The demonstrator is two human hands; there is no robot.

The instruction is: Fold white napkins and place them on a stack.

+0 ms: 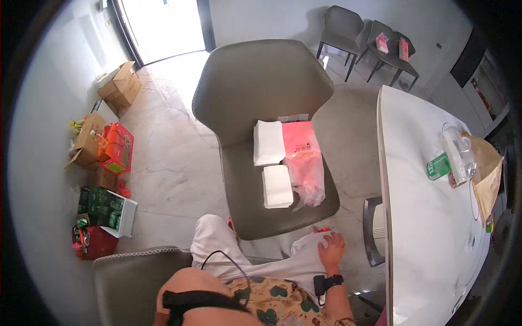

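My right hand (332, 249) rests on the knee of my white trousers, fingers a little apart, holding nothing. A black device and a watch sit on that wrist. My left hand is out of view; only a bare bent part of that arm with a black strap shows at the bottom. Before me stands a grey-brown chair (261, 81). On its seat lie a larger stack of white paper tissues (269, 142), a smaller stack of white tissues (277, 186) nearer me, and a pink plastic tissue package (302, 150) to their right, its near end crumpled.
At right, a white table (420, 228) holds a green can (438, 166), clear plastic packaging (461, 157) and a brown paper bag (485, 171). Cardboard boxes (122, 87), a red carton (118, 147) and a red bag (98, 243) line the left wall. More chairs (342, 28) stand behind.
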